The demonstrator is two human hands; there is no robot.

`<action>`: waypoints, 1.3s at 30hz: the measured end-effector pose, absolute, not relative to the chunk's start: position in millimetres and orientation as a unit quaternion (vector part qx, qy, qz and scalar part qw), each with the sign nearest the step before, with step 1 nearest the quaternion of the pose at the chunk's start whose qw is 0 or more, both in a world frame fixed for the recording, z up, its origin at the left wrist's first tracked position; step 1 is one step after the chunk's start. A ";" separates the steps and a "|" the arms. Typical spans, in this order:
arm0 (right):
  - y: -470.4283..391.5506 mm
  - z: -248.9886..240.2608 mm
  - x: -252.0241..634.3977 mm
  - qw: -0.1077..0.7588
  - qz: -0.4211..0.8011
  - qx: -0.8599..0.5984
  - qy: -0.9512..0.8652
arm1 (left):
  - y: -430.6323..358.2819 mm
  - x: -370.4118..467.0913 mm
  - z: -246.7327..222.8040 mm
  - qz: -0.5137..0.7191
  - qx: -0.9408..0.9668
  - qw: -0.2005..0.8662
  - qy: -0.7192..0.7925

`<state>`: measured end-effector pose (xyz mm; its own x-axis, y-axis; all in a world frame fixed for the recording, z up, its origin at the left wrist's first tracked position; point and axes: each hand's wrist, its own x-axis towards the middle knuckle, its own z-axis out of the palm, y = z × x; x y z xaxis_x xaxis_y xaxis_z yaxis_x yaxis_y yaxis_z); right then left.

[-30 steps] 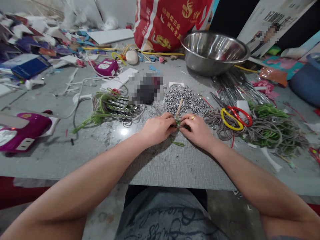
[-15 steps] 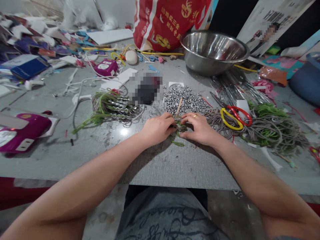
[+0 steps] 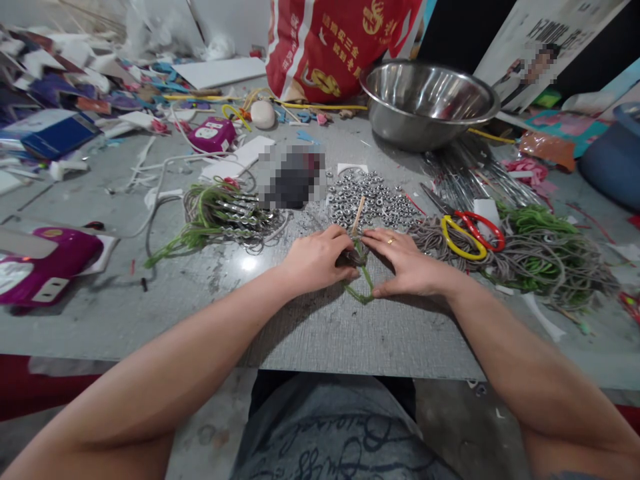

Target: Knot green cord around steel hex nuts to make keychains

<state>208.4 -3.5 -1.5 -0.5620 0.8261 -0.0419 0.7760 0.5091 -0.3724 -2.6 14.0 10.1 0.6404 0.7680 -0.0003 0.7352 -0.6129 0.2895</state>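
My left hand (image 3: 323,257) is closed on a green and grey cord (image 3: 364,275), low over the table. The cord's green end hangs in a loop toward me. My right hand (image 3: 400,260), with a ring on one finger, is open beside it, thumb and fingers spread around the cord; its thumb tip is at the green loop. A thin wooden stick (image 3: 359,215) stands up just beyond the fingertips. Past the hands lies a spread of small metal nuts (image 3: 375,197). What the left fingertips pinch inside the bunch is partly hidden.
Scissors (image 3: 465,233) with red and yellow handles rest on a tangle of grey and green cords (image 3: 545,260) at right. Finished-looking cord bundles (image 3: 220,213) lie at left. A steel bowl (image 3: 430,110) and red bag (image 3: 330,50) stand behind. Purple power strips (image 3: 55,267) sit left.
My right hand has opened wider, its thumb moving down toward me. The green loop is drawn out longer and more visible. My left hand has stayed nearly in place.
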 end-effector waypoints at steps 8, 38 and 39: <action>-4.2 3.4 205.4 0.132 0.179 -0.485 -0.846 | 17.1 -8.0 12.0 0.039 0.910 0.147 0.385; -8.0 -9.4 173.9 0.225 0.031 -0.432 -0.873 | 23.5 -8.2 4.5 0.088 0.896 0.143 0.411; -7.8 -9.2 174.9 0.227 0.033 -0.428 -0.874 | 23.6 -8.1 4.3 0.089 0.896 0.145 0.410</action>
<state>174.9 -7.8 -9.2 -0.5306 0.7630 0.3691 0.7334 0.6316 -0.2513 -8.1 23.6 4.3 0.6471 0.7613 0.0404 0.7094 -0.6207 0.3339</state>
